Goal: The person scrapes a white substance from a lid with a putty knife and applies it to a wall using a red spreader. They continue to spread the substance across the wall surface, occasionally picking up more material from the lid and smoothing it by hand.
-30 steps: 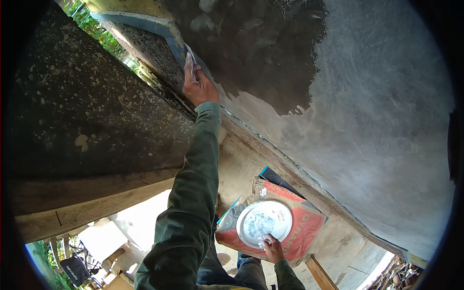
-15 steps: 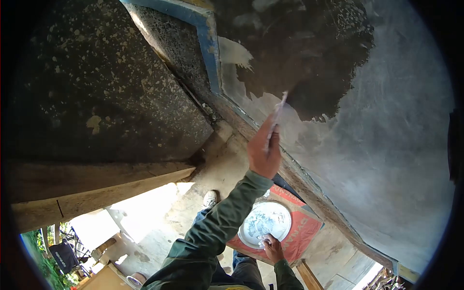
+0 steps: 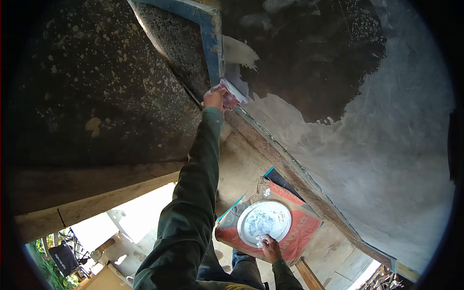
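Observation:
My left hand (image 3: 214,99) reaches far up and grips a putty spreader (image 3: 234,94), reddish and smeared, with a whitish edge. The spreader is at the lower left edge of the wall (image 3: 309,145), by the corner of the blue frame (image 3: 211,43). Pale filler covers part of the wall around a dark brown patch (image 3: 309,72). Low down, my right hand (image 3: 271,247) is closed at the near rim of a round white tray (image 3: 245,212) smeared with white paste. White stuff coats its fingertips; what they hold, if anything, is hard to tell.
Under the tray lies a red and brown paper sack (image 3: 302,232). A rough ledge (image 3: 299,174) runs diagonally along the wall's lower edge. A dark speckled panel (image 3: 106,96) fills the upper left, above a wooden beam (image 3: 96,195). A timber piece (image 3: 309,275) sticks out below the sack.
My left hand has moved up and left with the spreader, from over the wall to the corner by the blue frame. My right hand has stayed at the tray's rim.

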### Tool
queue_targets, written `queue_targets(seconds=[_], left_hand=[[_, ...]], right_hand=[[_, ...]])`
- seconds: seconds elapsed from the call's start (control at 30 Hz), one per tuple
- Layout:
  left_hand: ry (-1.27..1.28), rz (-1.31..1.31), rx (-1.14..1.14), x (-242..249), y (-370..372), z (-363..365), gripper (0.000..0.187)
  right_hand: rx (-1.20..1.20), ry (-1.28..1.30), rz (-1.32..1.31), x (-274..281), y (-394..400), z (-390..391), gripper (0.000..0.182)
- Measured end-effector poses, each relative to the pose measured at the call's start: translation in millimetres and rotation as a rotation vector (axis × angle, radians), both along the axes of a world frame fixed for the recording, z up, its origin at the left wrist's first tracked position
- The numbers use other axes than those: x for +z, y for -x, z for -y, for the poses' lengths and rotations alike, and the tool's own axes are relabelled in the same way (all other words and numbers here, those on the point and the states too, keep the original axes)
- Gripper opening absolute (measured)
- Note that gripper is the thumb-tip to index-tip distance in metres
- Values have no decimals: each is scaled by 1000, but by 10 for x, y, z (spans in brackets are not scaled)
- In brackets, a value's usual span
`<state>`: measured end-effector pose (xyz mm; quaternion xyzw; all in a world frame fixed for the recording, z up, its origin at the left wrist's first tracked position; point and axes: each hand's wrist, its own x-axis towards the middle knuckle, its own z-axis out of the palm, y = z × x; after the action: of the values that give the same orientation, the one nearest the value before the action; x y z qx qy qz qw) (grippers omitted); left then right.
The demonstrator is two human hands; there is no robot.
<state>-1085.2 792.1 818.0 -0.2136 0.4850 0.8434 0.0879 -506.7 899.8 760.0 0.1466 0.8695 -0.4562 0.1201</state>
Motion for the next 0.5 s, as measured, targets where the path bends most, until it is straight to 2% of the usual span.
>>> queue_targets(seconds=[0.03,0.07,0.17,0.23,0.33,0.5], left_hand=[[-2,2,-4,-33,22,17,28],[-4,-19,6,-55,48,28,28],[-57,-87,13,65,42,19,30],[29,-96,40,176,18,-5,29],[51,-164,36,336,-39,-17,30],[19,-212,0,649,-100,-5,28]], right_hand=[[48,-107,-71,-5,-34,-2,15],[45,-110,-71,-16,-53,-27,15],[29,-32,10,62,27,-94,14],[-142,176,184,197,130,-124,14],[-86,46,58,142,60,-172,15],[-83,30,52,199,-37,-260,14]])
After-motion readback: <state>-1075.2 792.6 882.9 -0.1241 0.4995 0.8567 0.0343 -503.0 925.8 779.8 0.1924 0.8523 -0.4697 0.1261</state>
